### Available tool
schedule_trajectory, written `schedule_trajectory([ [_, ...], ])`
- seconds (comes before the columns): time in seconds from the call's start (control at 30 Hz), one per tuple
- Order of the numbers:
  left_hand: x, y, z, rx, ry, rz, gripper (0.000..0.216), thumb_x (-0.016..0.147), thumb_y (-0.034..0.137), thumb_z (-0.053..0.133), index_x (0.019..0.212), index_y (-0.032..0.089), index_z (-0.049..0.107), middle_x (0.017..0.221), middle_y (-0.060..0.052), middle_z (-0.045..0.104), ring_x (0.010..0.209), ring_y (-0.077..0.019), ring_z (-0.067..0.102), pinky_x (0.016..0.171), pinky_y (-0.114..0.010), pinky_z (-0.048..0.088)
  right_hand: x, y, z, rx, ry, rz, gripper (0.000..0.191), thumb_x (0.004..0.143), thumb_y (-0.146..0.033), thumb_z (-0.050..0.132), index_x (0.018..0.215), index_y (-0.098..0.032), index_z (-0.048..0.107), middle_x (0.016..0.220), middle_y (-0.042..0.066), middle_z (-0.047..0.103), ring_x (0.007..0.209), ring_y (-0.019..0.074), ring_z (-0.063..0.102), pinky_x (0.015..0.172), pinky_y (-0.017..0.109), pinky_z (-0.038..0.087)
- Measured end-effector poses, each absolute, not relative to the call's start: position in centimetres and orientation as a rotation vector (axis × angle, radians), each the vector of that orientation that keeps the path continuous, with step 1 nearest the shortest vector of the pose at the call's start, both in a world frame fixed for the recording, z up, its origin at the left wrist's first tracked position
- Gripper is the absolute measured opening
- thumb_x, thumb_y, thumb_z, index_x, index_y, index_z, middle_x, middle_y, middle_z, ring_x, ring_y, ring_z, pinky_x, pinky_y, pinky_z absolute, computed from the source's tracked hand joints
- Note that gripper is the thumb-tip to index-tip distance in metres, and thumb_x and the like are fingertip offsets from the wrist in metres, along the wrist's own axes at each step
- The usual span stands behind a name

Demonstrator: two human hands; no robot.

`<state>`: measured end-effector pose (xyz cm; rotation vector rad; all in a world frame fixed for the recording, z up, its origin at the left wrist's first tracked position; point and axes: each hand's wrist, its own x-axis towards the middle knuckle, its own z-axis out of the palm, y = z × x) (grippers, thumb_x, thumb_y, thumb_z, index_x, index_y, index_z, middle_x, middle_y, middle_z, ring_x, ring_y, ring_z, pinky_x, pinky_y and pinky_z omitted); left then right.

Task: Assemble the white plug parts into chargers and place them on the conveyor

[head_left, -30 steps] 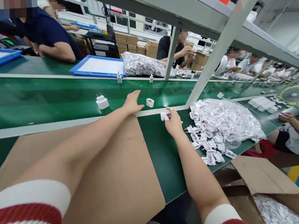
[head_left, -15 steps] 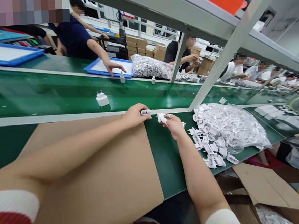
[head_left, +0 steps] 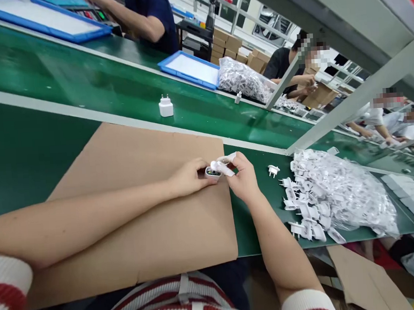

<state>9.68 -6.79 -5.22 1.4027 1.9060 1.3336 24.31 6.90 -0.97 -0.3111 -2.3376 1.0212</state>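
My left hand is closed around a white charger housing. The housing's open end faces up, and parts show inside it. Between the fingers of my right hand is a white plug cap, tilted, right at the housing's opening. Whether the two pieces touch I cannot tell. Both hands are over the right edge of a cardboard sheet. A single loose plug cap lies on the green table to the right, near a heap of similar caps.
A clear bag of white caps sits at the right. Beyond a pale rail, an upright charger and a smaller white piece stand on the green belt. Blue-rimmed trays and co-workers are across it. A slanted metal post rises at right.
My hands have come together, bringing the plug cap to the housing's opening. The view has tilted and shifted. A co-worker's hand has withdrawn from the blue tray, and a white piece there is gone.
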Motion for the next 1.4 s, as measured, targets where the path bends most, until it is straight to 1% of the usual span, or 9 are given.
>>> schedule_trajectory([
  [0.2,9.3,-6.7,-5.6,1.444,1.896,1.344,0.04,0.077,0.056,0.078,0.086,0.019,0.069,0.087,-0.005,0.065,0.084,-0.0256,0.063,0.074,-0.037,0.047,24.2,6.2,-1.0,-0.186,-2.579,0.697,0.019,0.095,-0.015,0.057,0.104,-0.02,0.073,0.096,0.006,0.059,0.088,0.0198,0.06,0.077,0.031,0.051],
  [0.33,9.3,-6.8,-5.8,1.425,1.842,1.369,0.036,0.079,0.052,0.077,0.088,0.018,0.069,0.09,-0.005,0.066,0.084,-0.0247,0.064,0.076,-0.037,0.049,23.9,5.7,-0.5,-0.232,-2.678,0.517,0.022,0.09,-0.009,0.055,0.101,-0.018,0.072,0.094,0.007,0.056,0.089,0.0214,0.057,0.075,0.031,0.047],
  [0.5,9.4,-6.7,-5.9,1.394,1.874,1.359,0.035,0.076,0.05,0.079,0.087,0.018,0.07,0.089,-0.005,0.066,0.084,-0.025,0.064,0.076,-0.037,0.049,23.4,5.1,0.8,-0.302,-2.78,0.41,0.018,0.078,-0.003,0.054,0.079,-0.017,0.065,0.084,0.003,0.048,0.072,0.0171,0.046,0.063,0.029,0.034],
  [0.6,9.4,-6.7,-5.8,1.394,1.895,1.335,0.036,0.075,0.051,0.079,0.085,0.018,0.07,0.088,-0.004,0.066,0.083,-0.0246,0.064,0.073,-0.036,0.049,23.2,4.9,1.5,-0.337,-2.832,0.352,0.017,0.075,-0.001,0.055,0.071,-0.018,0.058,0.081,0.001,0.045,0.068,0.0156,0.04,0.061,0.029,0.028],
  [0.83,9.3,-6.7,-5.7,1.409,1.885,1.321,0.034,0.076,0.051,0.076,0.086,0.019,0.07,0.088,-0.004,0.067,0.085,-0.0254,0.065,0.074,-0.036,0.048,23.1,3.8,2.0,-0.345,-2.926,0.127,0.017,0.079,-0.001,0.058,0.082,-0.017,0.063,0.088,0.004,0.048,0.08,0.0194,0.045,0.064,0.031,0.027],
  [1.03,9.5,-6.8,-5.8,1.411,1.902,1.333,0.037,0.075,0.054,0.077,0.086,0.019,0.07,0.09,-0.005,0.067,0.087,-0.0258,0.065,0.078,-0.037,0.049,23.0,5.0,1.2,-0.385,-2.87,0.348,0.02,0.078,-0.003,0.057,0.085,-0.018,0.068,0.087,0.003,0.048,0.076,0.0187,0.043,0.061,0.03,0.025],
  [1.17,9.9,-6.8,-5.5,1.373,1.973,1.329,0.039,0.074,0.057,0.078,0.083,0.02,0.07,0.088,-0.005,0.066,0.084,-0.0258,0.065,0.075,-0.037,0.049,23.2,6.1,0.2,-0.364,-2.754,0.664,0.015,0.083,-0.009,0.06,0.089,-0.018,0.071,0.084,0.001,0.046,0.073,0.0165,0.046,0.063,0.028,0.033],
  [1.27,10.2,-6.8,-5.2,1.391,1.968,1.328,0.04,0.076,0.059,0.076,0.082,0.02,0.071,0.087,-0.006,0.067,0.083,-0.0254,0.065,0.074,-0.036,0.05,23.5,6.3,-0.4,-0.371,-2.691,0.69,0.011,0.086,-0.012,0.06,0.085,-0.018,0.069,0.084,0.001,0.046,0.074,0.0165,0.047,0.065,0.028,0.034],
  [1.4,10.6,-7.2,-4.8,1.473,1.895,1.391,0.041,0.084,0.058,0.07,0.101,0.021,0.074,0.099,-0.006,0.072,0.09,-0.0247,0.067,0.079,-0.034,0.052,24.0,5.8,-0.6,-0.421,-2.721,0.624,0.008,0.087,-0.013,0.062,0.089,-0.018,0.068,0.089,0.001,0.05,0.075,0.0158,0.047,0.065,0.027,0.032],
])
